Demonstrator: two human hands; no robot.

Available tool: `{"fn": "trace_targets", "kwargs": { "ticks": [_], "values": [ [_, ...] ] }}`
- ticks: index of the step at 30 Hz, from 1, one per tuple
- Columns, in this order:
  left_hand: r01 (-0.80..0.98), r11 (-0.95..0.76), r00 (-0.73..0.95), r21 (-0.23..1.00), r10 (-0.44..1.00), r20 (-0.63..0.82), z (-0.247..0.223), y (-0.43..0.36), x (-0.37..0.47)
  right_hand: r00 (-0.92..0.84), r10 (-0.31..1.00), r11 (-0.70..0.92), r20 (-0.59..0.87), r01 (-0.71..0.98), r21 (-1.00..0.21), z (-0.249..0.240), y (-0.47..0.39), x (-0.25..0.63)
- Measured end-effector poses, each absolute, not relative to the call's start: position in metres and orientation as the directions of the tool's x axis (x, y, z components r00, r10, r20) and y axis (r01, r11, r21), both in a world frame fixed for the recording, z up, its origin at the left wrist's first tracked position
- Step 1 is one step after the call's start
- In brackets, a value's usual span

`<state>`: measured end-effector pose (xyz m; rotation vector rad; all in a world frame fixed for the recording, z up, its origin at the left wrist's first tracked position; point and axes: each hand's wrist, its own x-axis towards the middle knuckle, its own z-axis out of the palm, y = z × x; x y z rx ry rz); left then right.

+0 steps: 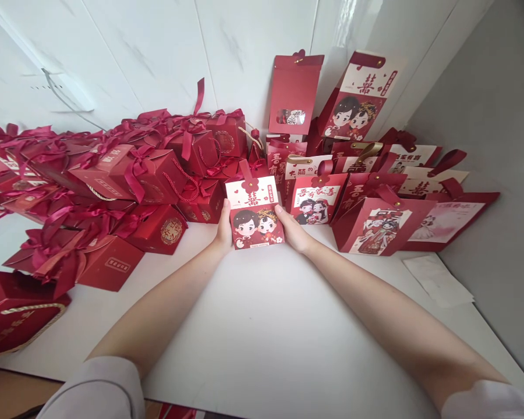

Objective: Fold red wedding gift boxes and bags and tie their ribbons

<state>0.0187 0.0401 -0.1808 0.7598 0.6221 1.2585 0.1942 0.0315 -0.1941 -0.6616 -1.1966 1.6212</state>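
Red-and-white printed paper gift box (257, 218), two cartoon figures on its front: you hold it upright above the white desk (262, 337), before the stacked boxes. Your left hand (224, 227) grips its left edge, your right hand (290, 228) its right edge; each grip presses inward. Right: upright red printed gift bags (378, 227). Left: piled red ribbon-tied boxes (109, 174). Behind: white marbled wall (157, 52).
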Motion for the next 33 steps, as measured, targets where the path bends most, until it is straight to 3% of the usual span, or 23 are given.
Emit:
{"fn": "trace_targets", "kwargs": {
  "ticks": [25, 33],
  "values": [
    [-0.602, 0.129, 0.218, 0.788, 0.976, 0.007, -0.1783, 0.0401, 0.0200, -0.346, 0.934, -0.048, 0.090, -0.373, -0.927, -0.1965, 0.0326, 0.1938],
    [-0.601, 0.139, 0.233, 0.787, 0.972, 0.006, -0.1735, 0.0389, 0.0230, -0.390, 0.920, -0.129, 0.032, -0.379, -0.916, -0.2013, 0.0346, 0.1943]
  ]
}}
